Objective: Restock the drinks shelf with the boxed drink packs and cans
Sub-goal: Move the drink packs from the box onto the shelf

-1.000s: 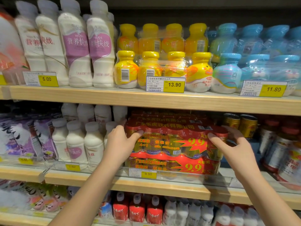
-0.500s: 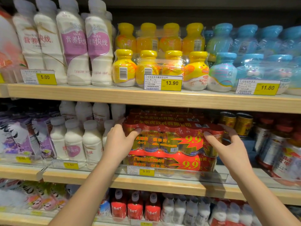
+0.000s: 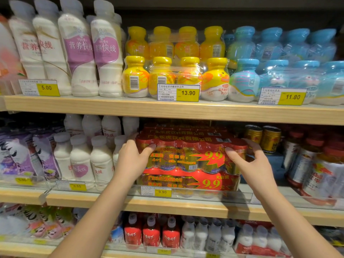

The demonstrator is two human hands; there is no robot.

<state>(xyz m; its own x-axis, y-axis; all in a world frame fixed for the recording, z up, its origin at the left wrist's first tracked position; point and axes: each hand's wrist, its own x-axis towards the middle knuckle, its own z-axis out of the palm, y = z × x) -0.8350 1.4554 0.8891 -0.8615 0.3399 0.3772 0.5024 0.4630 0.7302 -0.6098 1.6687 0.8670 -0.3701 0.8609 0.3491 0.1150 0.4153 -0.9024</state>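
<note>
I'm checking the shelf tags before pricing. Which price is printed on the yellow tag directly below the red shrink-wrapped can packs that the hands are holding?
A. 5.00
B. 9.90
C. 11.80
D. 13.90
B: the yellow price tag on the shelf rail just under the lower red can pack reads 9.90, which matches the 9.9 printed on the wrap.

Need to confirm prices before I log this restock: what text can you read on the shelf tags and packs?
"5.00": top shelf left tag
"13.90": tag under yellow bottles
"11.80": tag under blue bottles
"9.90": middle shelf tag
"3.50": tag under white bottles
"9.9", "4+1": upper can pack
"9.9": lower can pack
Fine print, bottom-shelf tags: unreadable.
</note>
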